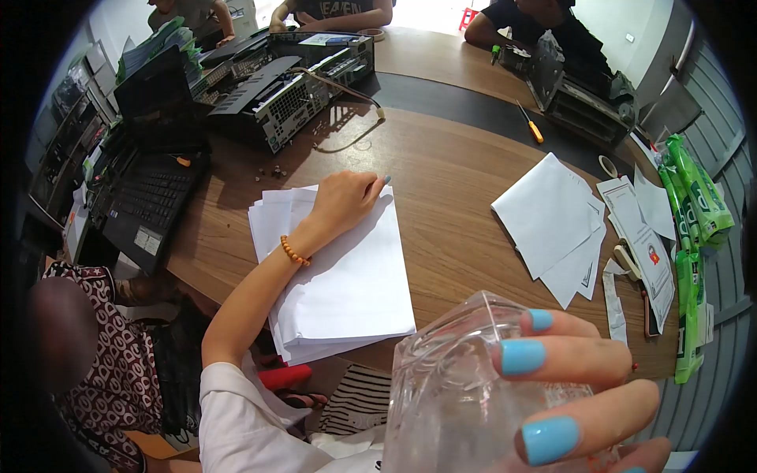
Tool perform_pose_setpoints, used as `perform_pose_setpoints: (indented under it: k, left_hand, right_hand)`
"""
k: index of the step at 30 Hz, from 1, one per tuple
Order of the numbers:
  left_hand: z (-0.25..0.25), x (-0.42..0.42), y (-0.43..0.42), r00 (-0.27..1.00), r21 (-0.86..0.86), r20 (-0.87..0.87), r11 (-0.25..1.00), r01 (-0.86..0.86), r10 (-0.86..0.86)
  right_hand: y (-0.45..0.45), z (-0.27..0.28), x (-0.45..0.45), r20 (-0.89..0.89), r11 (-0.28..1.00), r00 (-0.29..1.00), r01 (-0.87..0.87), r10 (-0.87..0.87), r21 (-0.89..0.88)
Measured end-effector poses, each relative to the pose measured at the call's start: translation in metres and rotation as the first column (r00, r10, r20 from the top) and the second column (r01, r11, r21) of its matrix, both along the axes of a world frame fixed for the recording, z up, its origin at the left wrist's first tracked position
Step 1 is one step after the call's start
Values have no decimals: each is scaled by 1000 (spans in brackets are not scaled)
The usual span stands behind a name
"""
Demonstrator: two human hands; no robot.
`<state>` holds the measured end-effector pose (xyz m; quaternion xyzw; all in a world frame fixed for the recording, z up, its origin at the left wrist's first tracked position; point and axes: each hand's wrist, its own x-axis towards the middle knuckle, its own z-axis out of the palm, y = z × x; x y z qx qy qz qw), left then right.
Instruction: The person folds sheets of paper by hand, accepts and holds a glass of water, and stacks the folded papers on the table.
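Note:
My left hand (347, 199), a wooden bead bracelet on its wrist, rests curled and closed on the top edge of a stack of white paper (347, 288). The inside of that fist is hidden, so I cannot tell if it grips anything. Very near the camera, my right hand (587, 386) has its fingers wrapped round a clear, square-cornered container (449, 378). The container looks see-through like glass or hard plastic, and its lower part runs out of the picture. Light blue polish covers the nails.
An opened computer case (296, 94) with a cable stands behind the paper, near a black laptop (150, 181). Folded sheets (552, 221), a screwdriver (533, 128), a tape roll (607, 165) and green packets (690, 197) lie to the right. Other people sit around the table.

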<state>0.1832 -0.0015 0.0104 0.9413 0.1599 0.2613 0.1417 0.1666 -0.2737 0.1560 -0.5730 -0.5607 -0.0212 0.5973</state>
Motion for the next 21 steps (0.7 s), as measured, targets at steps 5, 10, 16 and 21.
perform_pose_setpoints:
  k: [5, 10, 16, 21]
  left_hand:
    - [0, 0, -1, 1000, -10, 1, 1000, -6, 6]
    - [1, 0, -1, 1000, 3, -1, 1000, -2, 2]
    - [0, 0, -1, 1000, 7, 8, 1000, -9, 9]
    - [3, 1, -3, 1000, -6, -7, 1000, -16, 16]
  right_hand:
    - [2, 0, 0, 0, 1000, 1000, 0, 0, 5]
    - [0, 1, 1, -2, 1000, 1000, 6, -6, 8]
    - [-2, 1, 2, -2, 1000, 1000, 13, -13, 10]
    - [-3, 2, 2, 6, 1000, 1000, 18, -18, 15]
